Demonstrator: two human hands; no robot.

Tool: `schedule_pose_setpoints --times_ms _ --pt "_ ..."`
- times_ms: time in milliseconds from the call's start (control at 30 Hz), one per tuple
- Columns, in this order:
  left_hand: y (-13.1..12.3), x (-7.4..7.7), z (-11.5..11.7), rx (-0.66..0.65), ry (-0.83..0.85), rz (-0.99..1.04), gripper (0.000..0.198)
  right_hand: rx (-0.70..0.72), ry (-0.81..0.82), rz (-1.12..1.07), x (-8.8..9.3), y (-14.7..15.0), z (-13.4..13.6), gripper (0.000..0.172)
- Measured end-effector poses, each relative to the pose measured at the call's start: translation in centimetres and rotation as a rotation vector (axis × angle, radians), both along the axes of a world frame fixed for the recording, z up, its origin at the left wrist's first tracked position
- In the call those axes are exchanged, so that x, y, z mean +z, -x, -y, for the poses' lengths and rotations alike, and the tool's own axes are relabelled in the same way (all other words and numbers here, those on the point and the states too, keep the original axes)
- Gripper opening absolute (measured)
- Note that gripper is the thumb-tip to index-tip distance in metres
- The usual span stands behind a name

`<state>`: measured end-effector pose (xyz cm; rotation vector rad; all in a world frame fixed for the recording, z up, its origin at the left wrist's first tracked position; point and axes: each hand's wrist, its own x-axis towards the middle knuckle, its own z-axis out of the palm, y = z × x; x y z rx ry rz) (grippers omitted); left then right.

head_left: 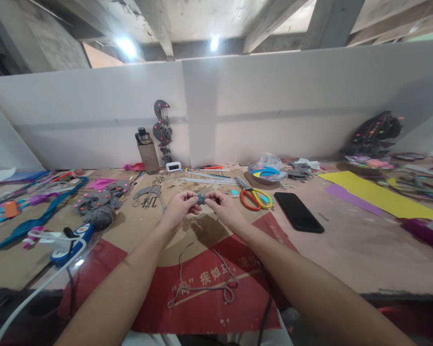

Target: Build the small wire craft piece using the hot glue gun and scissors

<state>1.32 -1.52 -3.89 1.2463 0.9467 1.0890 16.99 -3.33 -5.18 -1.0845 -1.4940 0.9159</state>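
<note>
Grey-green piece (201, 198), pinched in the fingertip grip of left hand (181, 206) and right hand (222, 206), forearms (135, 266) converging

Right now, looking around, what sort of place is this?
Most likely a craft workspace: orange-and-yellow scissors and a yellow sheet lie on the cluttered worktop, alongside grey pieces dotted with pink. The concrete beams overhead suggest a bare, perhaps unfinished building.
</note>
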Motion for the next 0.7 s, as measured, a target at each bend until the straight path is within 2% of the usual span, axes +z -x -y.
schedule_pose_setpoints --times_ms 167,433,700 --pt "0.1 0.1 0.2 -0.063 0.002 -0.042 0.032 -0.050 -0.013 0.035 0.3 -0.4 -0.2 0.016" --pt "0.5 0.2 0.2 -0.160 -0.014 -0.101 0.027 -0.058 -0.026 0.120 1.2 -0.9 0.1 0.014" --pt "0.3 -0.7 -0.2 -0.092 -0.086 -0.167 0.025 -0.046 -0.013 0.126 0.8 -0.5 0.2 0.014"
